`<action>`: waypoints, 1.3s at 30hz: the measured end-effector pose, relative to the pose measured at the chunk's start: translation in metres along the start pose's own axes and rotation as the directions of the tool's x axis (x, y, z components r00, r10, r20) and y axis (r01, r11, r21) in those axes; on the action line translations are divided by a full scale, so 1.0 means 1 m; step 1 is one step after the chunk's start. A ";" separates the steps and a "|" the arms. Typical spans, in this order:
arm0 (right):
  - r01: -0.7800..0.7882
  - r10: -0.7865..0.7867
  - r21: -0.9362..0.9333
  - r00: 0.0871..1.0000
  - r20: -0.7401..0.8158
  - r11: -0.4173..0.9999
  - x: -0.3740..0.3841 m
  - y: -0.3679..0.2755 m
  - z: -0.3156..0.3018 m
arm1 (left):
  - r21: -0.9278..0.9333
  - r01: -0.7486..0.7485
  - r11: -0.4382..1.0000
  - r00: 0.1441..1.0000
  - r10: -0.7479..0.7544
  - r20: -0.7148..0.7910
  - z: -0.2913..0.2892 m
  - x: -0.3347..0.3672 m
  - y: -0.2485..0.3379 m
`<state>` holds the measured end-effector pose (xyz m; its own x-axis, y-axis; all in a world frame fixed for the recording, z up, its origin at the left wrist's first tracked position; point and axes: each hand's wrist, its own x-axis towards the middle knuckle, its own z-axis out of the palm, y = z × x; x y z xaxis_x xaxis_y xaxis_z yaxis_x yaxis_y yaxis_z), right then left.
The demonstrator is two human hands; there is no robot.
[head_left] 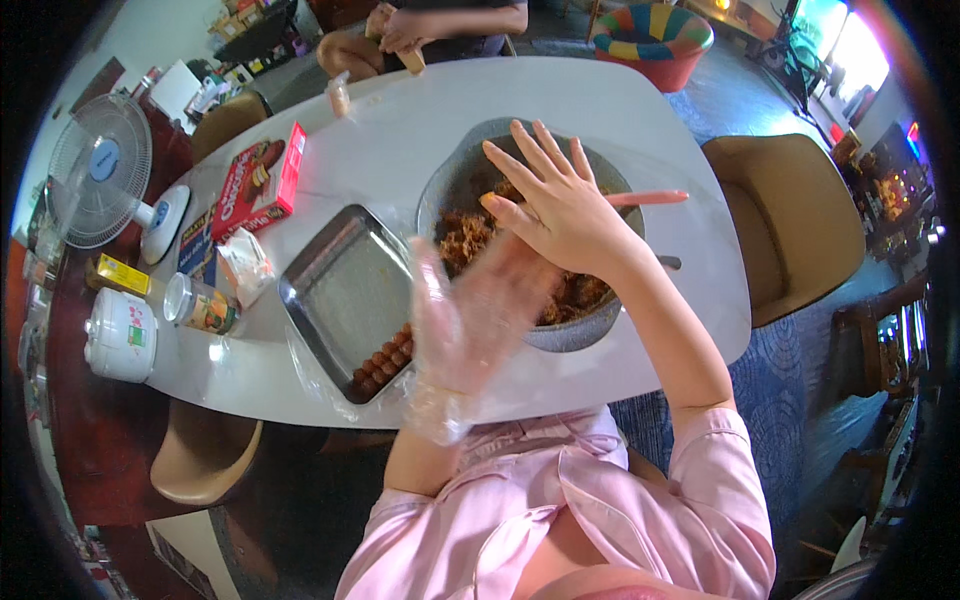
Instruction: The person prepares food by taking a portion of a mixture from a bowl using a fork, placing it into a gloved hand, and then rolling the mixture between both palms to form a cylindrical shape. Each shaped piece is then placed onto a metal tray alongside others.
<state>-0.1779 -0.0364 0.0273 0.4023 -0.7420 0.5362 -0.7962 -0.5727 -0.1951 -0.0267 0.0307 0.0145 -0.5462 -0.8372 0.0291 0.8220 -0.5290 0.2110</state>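
Observation:
My left hand (462, 320) wears a loose clear plastic glove and is blurred, fingers spread, just left of a grey bowl (580, 330) of brown shredded mix. My bare right hand (555, 205) hovers open over the bowl, fingers apart and pointing away, next to the gloved hand's fingertips. A pink utensil handle (650, 198) sticks out of the bowl on the right. Left of the bowl lies a square metal tray (340, 285) with a row of small brown balls (385, 362) along its near edge.
On the white table (440, 120) lie a red box (258, 185), a crumpled white wrapper (243, 265) and a tipped can (200, 305). A white fan (100, 170) stands far left. Another person's hands (400, 30) work at the far end. Tan chairs (790, 220) stand around.

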 end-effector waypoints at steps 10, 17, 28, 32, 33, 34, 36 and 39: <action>0.076 -0.075 -0.009 0.995 0.070 0.997 -0.008 -0.011 -0.001 | -0.070 0.006 0.998 0.986 0.005 0.165 -0.012 -0.009 0.006; -0.034 0.037 -0.027 0.988 0.148 0.999 -0.001 -0.004 0.000 | -0.017 0.077 0.997 0.997 -0.077 -0.011 0.003 -0.003 -0.008; 0.080 -0.078 -0.016 0.993 0.085 0.997 -0.018 -0.016 0.002 | -0.239 -0.056 0.970 0.996 0.070 0.054 -0.021 -0.011 0.017; 0.122 -0.131 0.096 0.987 0.097 0.988 -0.005 -0.033 0.004 | -0.280 0.033 0.960 0.995 -0.007 0.096 -0.023 -0.006 0.002; 0.095 -0.097 0.096 0.995 0.026 0.991 0.003 -0.026 0.006 | -0.292 0.064 0.954 0.993 -0.032 0.115 -0.023 -0.005 -0.002; 0.008 -0.009 0.126 1.000 0.006 0.992 0.008 -0.017 0.002 | -0.304 0.097 0.948 0.989 -0.057 0.136 -0.023 -0.002 -0.004; -0.092 0.115 0.450 0.993 -0.024 0.888 0.007 0.009 -0.021 | -0.244 0.058 0.968 0.995 -0.037 0.090 -0.012 0.002 0.002; -0.107 0.294 0.745 0.948 -0.124 0.658 -0.002 0.039 -0.035 | -0.265 0.030 0.964 1.000 -0.029 0.008 -0.004 0.003 0.006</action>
<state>-0.2254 -0.0451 0.0472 0.0907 -0.8283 0.5529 -0.2305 -0.5575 -0.7975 -0.0227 0.0249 0.0124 -0.5713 -0.8201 0.0313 0.8184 -0.5721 -0.0545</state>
